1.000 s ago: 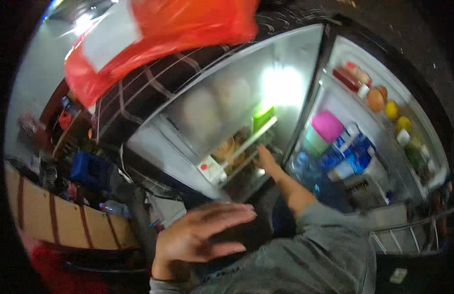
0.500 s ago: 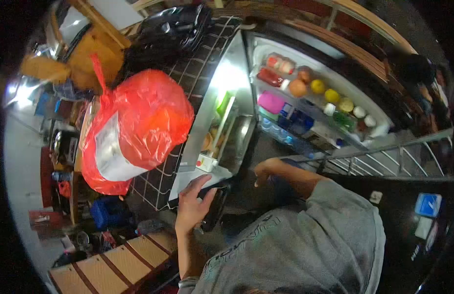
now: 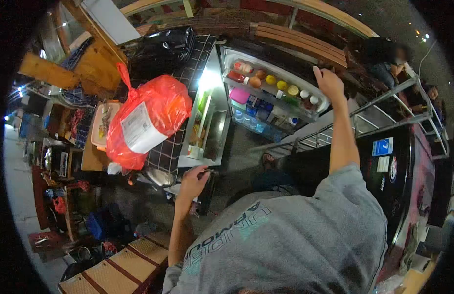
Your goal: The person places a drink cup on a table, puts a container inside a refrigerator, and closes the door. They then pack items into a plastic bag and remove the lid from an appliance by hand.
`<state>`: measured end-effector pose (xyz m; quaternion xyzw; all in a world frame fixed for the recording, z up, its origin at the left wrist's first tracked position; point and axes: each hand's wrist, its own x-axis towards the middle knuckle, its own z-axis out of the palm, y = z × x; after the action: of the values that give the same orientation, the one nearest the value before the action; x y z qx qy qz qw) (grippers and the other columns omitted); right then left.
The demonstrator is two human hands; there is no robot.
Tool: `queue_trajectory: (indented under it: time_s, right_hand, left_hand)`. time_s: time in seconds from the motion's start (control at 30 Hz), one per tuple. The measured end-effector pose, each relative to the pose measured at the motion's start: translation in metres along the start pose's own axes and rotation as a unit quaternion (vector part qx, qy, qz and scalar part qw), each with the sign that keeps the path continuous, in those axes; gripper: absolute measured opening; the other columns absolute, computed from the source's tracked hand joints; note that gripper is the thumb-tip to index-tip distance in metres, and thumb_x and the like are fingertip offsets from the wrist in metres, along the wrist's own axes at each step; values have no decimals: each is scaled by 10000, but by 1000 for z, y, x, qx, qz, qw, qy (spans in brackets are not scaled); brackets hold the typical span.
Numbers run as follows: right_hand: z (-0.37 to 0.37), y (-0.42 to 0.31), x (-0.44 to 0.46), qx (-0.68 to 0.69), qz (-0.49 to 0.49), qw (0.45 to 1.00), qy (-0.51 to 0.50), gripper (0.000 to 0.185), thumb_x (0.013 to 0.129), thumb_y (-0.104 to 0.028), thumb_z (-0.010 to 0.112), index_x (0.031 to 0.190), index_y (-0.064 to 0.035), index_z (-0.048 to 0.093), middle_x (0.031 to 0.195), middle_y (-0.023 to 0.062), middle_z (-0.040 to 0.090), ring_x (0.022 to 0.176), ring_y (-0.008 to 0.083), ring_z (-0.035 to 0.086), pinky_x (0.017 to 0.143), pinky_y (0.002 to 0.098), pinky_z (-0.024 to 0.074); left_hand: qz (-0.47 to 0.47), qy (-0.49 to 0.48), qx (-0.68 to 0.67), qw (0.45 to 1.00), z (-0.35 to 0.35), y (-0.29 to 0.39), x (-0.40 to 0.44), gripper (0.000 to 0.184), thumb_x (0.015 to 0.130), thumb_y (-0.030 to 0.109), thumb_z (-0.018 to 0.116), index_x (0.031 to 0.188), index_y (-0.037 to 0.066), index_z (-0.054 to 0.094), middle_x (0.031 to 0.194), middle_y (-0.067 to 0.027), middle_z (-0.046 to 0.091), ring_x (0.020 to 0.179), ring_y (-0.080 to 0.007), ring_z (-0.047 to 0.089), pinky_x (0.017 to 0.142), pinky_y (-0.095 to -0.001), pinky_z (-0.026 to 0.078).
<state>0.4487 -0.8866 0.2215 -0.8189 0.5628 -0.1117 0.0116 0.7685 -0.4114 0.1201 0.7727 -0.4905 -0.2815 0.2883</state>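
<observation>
Cluttered room; my right hand outstretched upper right at fridge door; left hand half-curled, lower centre; can't tell either grip.

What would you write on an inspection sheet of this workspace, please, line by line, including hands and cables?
Surface: wire rack carries a red plastic bag with a white label.
Job's things: fridge open and lit inside; its door holds bottles and yellow round items.
Clutter: glossy black item beyond the bag.
Hands: left hand by the fridge's near corner, contact unclear; right hand at the door's outer end, grip unclear.
Cables: thin curved line, upper right, possibly a cable.
Surroundings: metal railing to the right; a seated person beyond.
</observation>
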Motion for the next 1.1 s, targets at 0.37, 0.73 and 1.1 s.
queue_trajectory:
  time_s: [0.37, 0.73, 1.1]
  right_hand:
    - [-25, -62, -96, -89, -33, 994, -62, 615, 956, -532, 455, 956, 45, 667, 902, 246, 686, 883, 397, 676, 730, 489, 548]
    - [-56, -177, -133, -30, -200, 931, -304, 702, 869, -639, 512, 931, 35, 700, 950, 267, 676, 985, 418, 643, 826, 465, 519]
    - [-33, -298, -147, -17, -373, 867, -331, 913, 898, -754, 298, 864, 63, 704, 916, 287, 671, 902, 425, 660, 796, 489, 509]
  left_hand:
    - [-17, -182, 30, 983, 54, -61, -136, 349, 880, 234, 658, 1156, 21, 645, 1126, -193, 674, 1027, -349, 648, 850, -397, 522]
    - [-223, -77, 51, 970, 76, -71, -189, 304, 865, 253, 627, 1037, 5, 665, 1077, -223, 678, 1001, -395, 650, 847, -467, 522]
    - [-419, 2, -6, 908, 159, -69, -291, 424, 825, 224, 680, 1197, 27, 635, 1106, -218, 670, 1030, -397, 637, 885, -457, 523]
